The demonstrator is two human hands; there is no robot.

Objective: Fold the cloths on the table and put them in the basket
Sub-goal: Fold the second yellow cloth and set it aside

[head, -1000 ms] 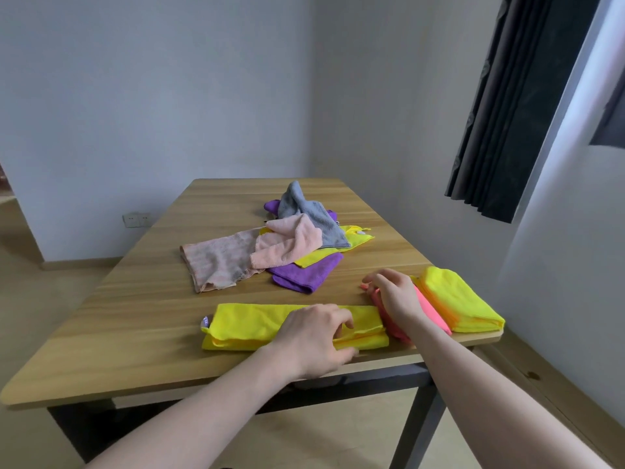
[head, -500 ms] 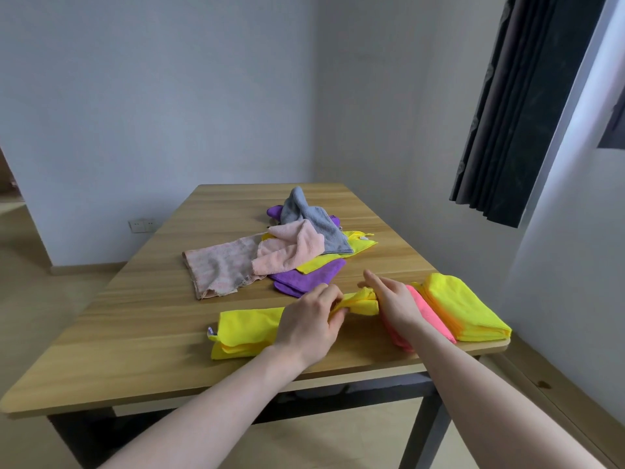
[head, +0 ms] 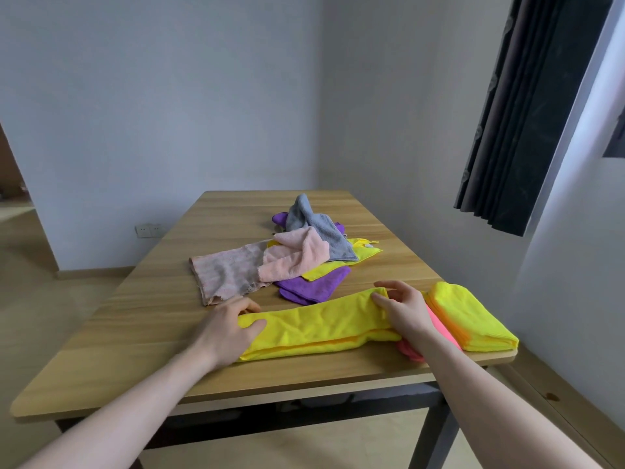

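- We see a bright yellow cloth [head: 321,328] folded into a long, layered band, lying along the near edge of the wooden table [head: 135,319].
- Our left hand [head: 226,330] grips its left end, thumb on top.
- Our right hand [head: 404,308] pinches its right end, beside a folded pink cloth [head: 439,328] and a folded yellow stack [head: 473,316].
- An unfolded pile of cloths [head: 304,255] lies behind.

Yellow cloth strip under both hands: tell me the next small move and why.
Probably bring one end over onto the other. The yellow cloth lies as a long strip along the table edge, the left hand gripping one end and the right hand at the other.
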